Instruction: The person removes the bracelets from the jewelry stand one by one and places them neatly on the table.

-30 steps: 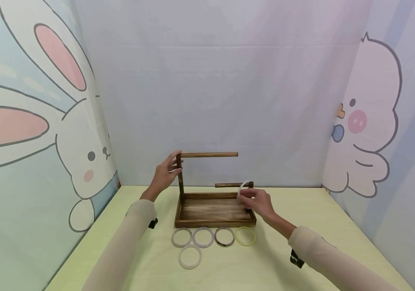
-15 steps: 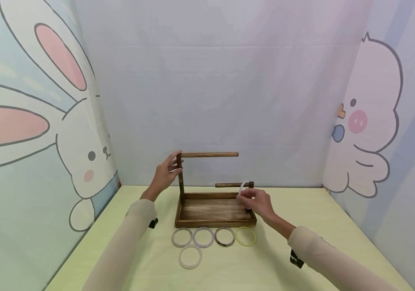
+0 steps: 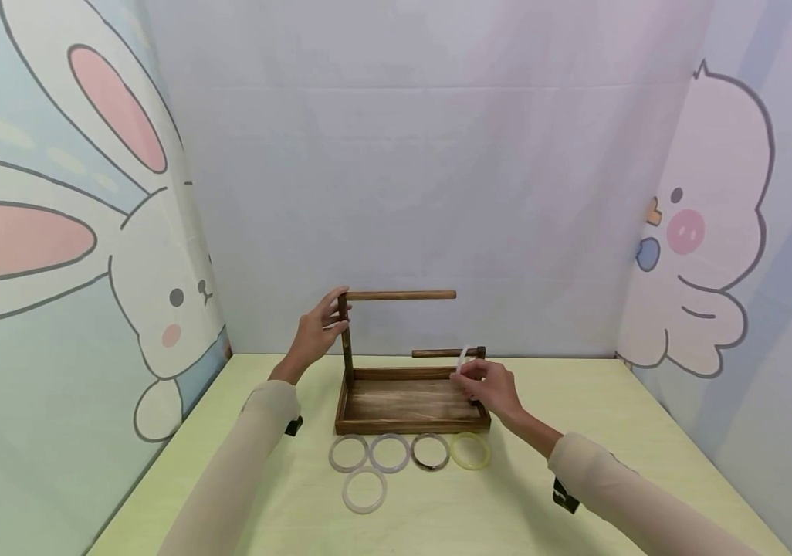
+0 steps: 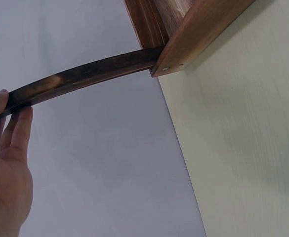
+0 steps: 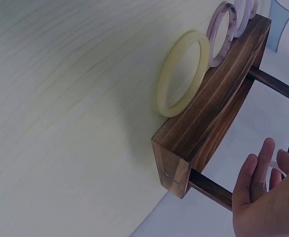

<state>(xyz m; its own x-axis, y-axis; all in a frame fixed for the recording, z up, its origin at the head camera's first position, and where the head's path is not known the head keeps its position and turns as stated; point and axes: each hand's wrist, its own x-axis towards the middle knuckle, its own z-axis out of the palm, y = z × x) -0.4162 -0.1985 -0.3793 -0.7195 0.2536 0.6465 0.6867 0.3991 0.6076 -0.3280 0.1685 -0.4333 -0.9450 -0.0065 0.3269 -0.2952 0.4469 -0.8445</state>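
Note:
My left hand (image 3: pixel 316 328) grips the top of the tall left post (image 3: pixel 345 340) of a dark wooden bangle stand. In the left wrist view, the thumb and fingers (image 4: pixel 21 131) lie on both sides of that post. My right hand (image 3: pixel 496 388) pinches a white bangle (image 3: pixel 462 359) at the stand's short right post. The bangle's upper part crosses the low bar (image 3: pixel 434 354), nearly edge-on; I cannot tell whether the bar runs through it. In the right wrist view, only a sliver of the bangle shows between the fingers.
In front of the stand's tray (image 3: pixel 413 426) lie a yellow bangle (image 3: pixel 487 452), a dark-mottled bangle (image 3: pixel 429 469) and several pale ones, one a white bangle (image 3: pixel 364 510) nearer me. A higher bar (image 3: pixel 403 296) juts right from the tall post. Printed curtains stand behind the table.
The white bangle has turned slightly to a more edge-on angle in my right hand. My left hand has stayed on the post.

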